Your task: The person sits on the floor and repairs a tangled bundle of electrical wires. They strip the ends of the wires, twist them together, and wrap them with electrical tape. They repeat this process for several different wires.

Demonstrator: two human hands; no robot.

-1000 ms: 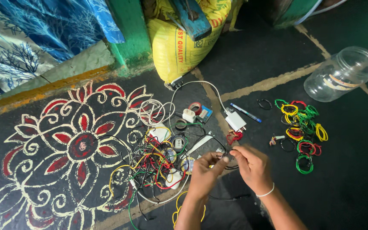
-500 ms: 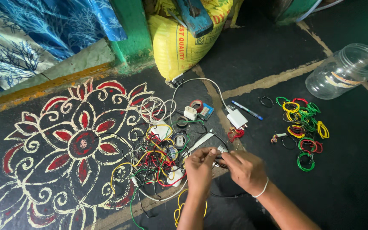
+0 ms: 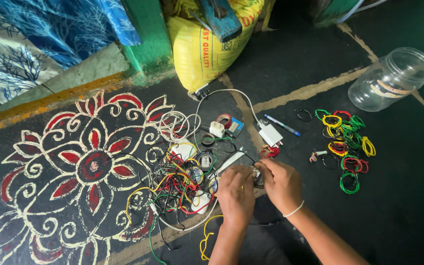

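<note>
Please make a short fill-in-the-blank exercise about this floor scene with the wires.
1. The clear plastic jar lies on its ____.
2. The sack behind the white charger is ____ in colour.
3. Both hands, left and right, meet beside the tangle of ____.

Missing words: side; yellow; wires

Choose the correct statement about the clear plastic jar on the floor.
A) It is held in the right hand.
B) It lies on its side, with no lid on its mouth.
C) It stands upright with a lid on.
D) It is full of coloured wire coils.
B: the clear plastic jar lies tipped on its side on the dark floor, its mouth uncovered, far from both hands; the coloured wire coils lie outside it.
</note>
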